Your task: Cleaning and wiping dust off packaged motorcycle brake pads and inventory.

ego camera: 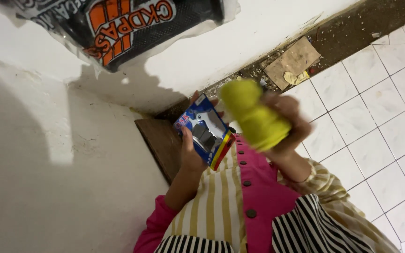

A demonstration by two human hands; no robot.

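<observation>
Yellow cloth [254,115] gripped in right hand [289,126]; left hand [191,152] clasps blue packet [205,131], cardboard scrap [294,61] on floor beyond.

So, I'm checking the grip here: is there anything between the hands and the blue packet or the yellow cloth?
Nothing visible. The left hand grips the blue packet directly, thumb on its front. The right hand holds the yellow cloth bare-fingered; that side is motion-blurred. Between packet and cloth there is only a small open gap.

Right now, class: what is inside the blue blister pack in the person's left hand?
Inside the blue blister pack sit grey blocky parts under clear plastic. The left hand covers its lower edge, hiding anything there.
</observation>
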